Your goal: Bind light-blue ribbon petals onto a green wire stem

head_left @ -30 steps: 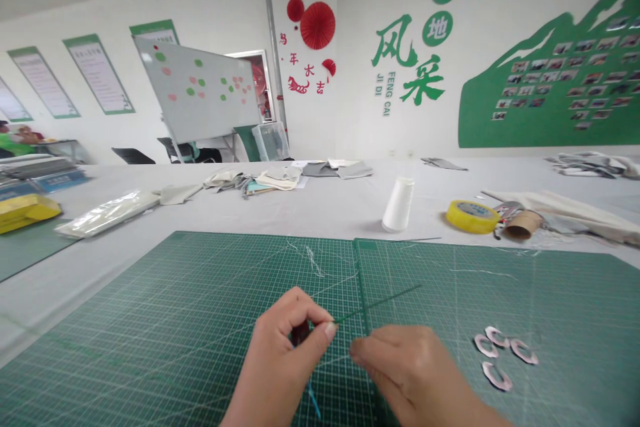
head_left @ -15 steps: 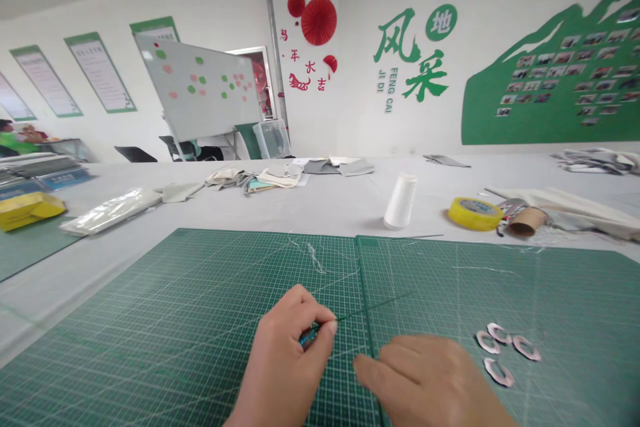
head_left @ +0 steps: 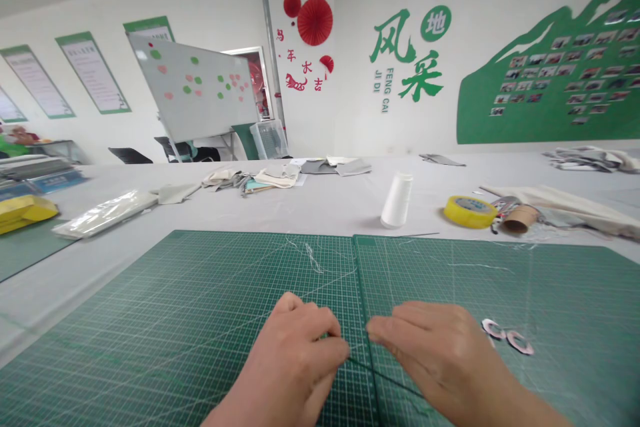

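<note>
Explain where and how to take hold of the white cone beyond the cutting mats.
Probably around the upper half of the white cone, coming from above with the right hand, thumb and fingers on opposite sides: it stands upright, narrower at the top, and the yellow tape roll sits apart from it.

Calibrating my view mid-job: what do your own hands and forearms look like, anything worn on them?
Left hand and right hand: both five-fingered human hands, no gloves. No watch, bracelet or sleeve shows up to the picture's bottom edge.

1 head-worn view, facing forward and down.
</note>
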`<state>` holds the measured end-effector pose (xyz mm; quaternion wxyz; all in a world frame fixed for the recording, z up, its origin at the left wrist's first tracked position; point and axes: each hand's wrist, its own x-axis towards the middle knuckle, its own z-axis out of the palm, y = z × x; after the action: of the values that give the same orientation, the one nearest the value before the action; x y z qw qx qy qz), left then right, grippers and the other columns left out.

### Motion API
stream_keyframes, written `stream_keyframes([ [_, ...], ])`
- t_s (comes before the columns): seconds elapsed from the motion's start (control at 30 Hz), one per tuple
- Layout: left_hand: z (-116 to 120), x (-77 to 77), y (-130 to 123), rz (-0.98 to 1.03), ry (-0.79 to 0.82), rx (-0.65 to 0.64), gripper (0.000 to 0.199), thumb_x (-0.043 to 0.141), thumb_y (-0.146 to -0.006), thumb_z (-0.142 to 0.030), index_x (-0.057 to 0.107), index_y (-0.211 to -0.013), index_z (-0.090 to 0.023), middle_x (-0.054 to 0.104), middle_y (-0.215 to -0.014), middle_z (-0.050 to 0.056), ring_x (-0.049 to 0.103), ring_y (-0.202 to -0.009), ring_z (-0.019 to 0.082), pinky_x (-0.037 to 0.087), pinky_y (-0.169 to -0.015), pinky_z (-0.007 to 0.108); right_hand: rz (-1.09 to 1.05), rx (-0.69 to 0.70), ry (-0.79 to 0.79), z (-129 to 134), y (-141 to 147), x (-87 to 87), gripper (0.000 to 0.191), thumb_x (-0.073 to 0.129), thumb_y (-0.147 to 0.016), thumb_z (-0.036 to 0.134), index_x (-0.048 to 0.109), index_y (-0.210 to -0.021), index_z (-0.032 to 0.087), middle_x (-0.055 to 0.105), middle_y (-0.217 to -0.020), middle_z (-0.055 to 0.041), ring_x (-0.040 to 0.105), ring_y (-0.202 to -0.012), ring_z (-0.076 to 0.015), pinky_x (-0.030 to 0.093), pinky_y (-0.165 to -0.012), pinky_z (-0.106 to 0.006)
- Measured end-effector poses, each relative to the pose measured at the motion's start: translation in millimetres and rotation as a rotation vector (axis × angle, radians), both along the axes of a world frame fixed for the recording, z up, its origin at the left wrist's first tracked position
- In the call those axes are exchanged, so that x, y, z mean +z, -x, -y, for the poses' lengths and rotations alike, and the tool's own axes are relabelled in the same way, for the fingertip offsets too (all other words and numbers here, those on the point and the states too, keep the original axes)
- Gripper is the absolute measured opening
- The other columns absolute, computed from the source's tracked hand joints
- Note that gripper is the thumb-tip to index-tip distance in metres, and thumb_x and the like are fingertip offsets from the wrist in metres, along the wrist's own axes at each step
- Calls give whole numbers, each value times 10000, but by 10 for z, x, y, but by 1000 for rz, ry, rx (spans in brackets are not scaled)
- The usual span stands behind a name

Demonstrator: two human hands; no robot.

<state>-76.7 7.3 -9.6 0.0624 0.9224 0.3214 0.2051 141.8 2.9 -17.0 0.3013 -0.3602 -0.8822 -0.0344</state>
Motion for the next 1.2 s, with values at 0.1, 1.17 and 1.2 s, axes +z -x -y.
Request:
stream_keyframes([
  [0.1,15,76,1,28,108,-48,224,498,-834,-30,615,-717,-181,639,-802,-10,553,-698,131,310,-674,310,-46,23,128,-61,-46,-44,373,381,-1002,224,693,-799,196,594,-572,3,507,-506,-136,306,-487,-279],
  [1.17,-4,-75,-74,515,377,387,182,554,-826,-139,626,-666,-188,552,-696,-5,524,-650,138,391,-608,266,79,85,-27,95,236,-208,299,389,-824,31,603,-690,192,558,-510,15,447,-427,-138,230,-422,-316],
  [1.2,4,-85,-79,503,357,381,184,548,-830,-135,629,-674,-190,559,-702,-4,533,-655,139,394,-606,264,74,86,-42,104,234,-200,305,386,-834,34,607,-697,193,552,-504,17,442,-421,-138,226,-419,-315],
])
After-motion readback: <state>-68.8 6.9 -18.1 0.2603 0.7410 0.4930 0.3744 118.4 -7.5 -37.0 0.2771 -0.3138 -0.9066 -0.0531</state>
